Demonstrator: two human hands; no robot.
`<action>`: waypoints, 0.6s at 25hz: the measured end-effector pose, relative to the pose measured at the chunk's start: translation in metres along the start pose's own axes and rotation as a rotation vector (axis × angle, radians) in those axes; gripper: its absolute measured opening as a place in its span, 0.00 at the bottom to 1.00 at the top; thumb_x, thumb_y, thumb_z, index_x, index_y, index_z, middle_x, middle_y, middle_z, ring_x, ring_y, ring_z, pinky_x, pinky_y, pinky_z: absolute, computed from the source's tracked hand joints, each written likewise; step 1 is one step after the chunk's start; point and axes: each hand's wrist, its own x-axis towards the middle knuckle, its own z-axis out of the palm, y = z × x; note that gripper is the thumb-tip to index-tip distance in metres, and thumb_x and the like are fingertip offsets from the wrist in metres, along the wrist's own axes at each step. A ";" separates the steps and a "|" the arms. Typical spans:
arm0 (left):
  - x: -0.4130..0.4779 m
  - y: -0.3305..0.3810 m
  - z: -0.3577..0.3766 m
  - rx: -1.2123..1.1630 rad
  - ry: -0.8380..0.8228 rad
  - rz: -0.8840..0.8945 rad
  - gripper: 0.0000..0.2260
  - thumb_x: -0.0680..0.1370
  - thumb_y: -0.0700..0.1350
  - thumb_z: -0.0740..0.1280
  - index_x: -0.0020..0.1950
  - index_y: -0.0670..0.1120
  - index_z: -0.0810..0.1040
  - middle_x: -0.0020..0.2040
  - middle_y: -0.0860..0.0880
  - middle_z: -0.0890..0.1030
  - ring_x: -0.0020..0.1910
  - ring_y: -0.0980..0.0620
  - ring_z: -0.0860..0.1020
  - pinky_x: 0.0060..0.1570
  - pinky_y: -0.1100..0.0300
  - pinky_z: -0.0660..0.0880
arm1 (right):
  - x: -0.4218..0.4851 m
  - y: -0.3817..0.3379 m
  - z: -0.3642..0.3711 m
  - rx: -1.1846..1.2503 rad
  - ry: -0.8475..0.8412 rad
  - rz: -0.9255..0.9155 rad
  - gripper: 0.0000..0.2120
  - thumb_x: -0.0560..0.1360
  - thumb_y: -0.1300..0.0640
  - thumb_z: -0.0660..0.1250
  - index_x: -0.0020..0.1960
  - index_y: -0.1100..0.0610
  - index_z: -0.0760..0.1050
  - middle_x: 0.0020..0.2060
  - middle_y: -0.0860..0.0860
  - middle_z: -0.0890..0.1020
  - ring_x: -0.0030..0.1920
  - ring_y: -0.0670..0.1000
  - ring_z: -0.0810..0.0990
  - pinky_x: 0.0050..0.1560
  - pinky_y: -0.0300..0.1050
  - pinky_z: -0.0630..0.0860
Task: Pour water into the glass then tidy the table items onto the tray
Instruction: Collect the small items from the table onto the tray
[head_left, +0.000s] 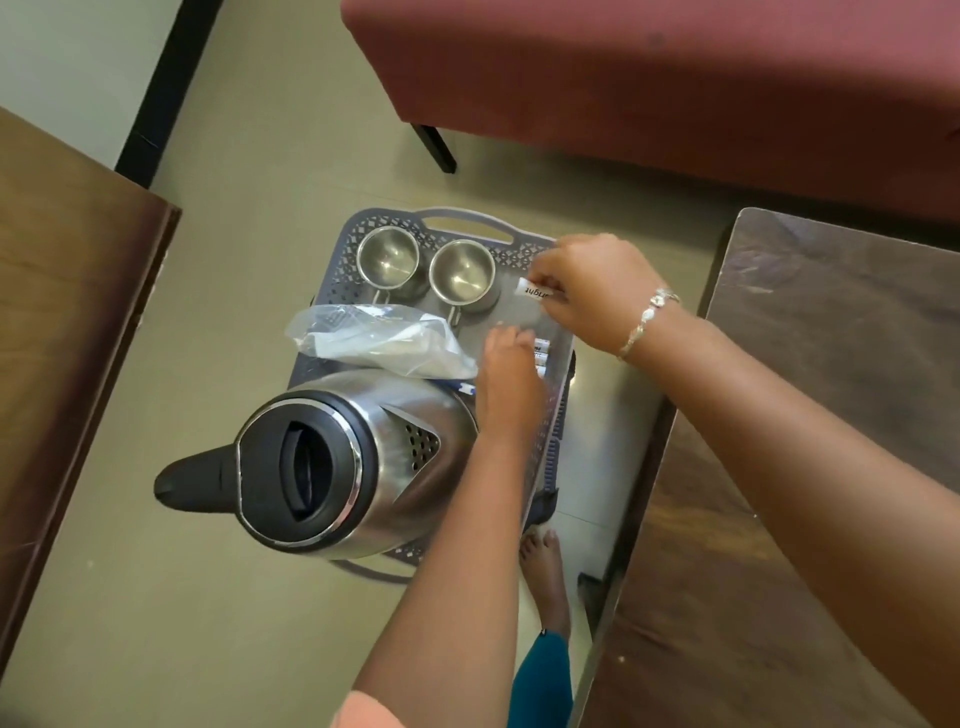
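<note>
Seat: a red padded seat (649, 78) with a dark leg fills the far side of the view.
Counters: a dark brown counter (831, 415) is at the right and a wooden counter (62, 260) is at the left; the tray is between them, over the tiled floor (156, 597). I cannot tell what carries the tray.
Tray: a grey plastic tray (405, 221) with a lattice rim and a handle slot in its far edge.
Kettle: a steel kettle (363, 467) with a black lid stands upright at the near edge of the tray; its black handle reaches out past the left edge.
Plastic bag: a clear crumpled plastic bag (379, 338) lies between the kettle and the cups and hangs over the left edge of the tray.
Cups: the first cup (387, 255) stands in the far left corner of the tray and the second cup (461, 270) is just beside it, both of steel and upright.
Right hand: the right hand (597, 291), with a bracelet (649, 317) on the wrist, is over the far right corner of the tray and pinches a white sachet (532, 290) between thumb and fingers.
Left hand: the left hand (506, 384) is just beside the kettle, fingers pointing down at the sachet row; it is blurred, so I cannot tell if it grips anything.
Sachet row: a sachet row (541, 356) of small white packets lies near the right edge of the tray, partly hidden by the left hand.
</note>
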 end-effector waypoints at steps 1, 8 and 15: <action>0.000 -0.004 0.004 -0.021 0.000 -0.046 0.15 0.74 0.36 0.56 0.59 0.42 0.74 0.58 0.43 0.75 0.59 0.43 0.72 0.56 0.53 0.70 | 0.013 -0.002 0.007 -0.065 -0.075 -0.006 0.05 0.70 0.64 0.64 0.46 0.61 0.77 0.43 0.58 0.79 0.46 0.61 0.77 0.39 0.44 0.68; -0.015 0.006 -0.003 -0.220 0.156 -0.118 0.16 0.71 0.30 0.62 0.58 0.37 0.69 0.58 0.38 0.71 0.53 0.38 0.73 0.51 0.46 0.73 | 0.036 -0.010 0.045 -0.216 -0.264 0.015 0.04 0.74 0.63 0.62 0.43 0.63 0.75 0.46 0.63 0.80 0.45 0.62 0.78 0.40 0.45 0.68; -0.007 0.010 -0.017 -0.375 0.035 -0.259 0.33 0.71 0.31 0.62 0.74 0.41 0.54 0.67 0.39 0.69 0.63 0.40 0.71 0.61 0.46 0.70 | 0.032 -0.013 0.048 -0.143 -0.299 0.074 0.09 0.74 0.66 0.60 0.34 0.63 0.68 0.29 0.55 0.68 0.39 0.59 0.73 0.39 0.44 0.66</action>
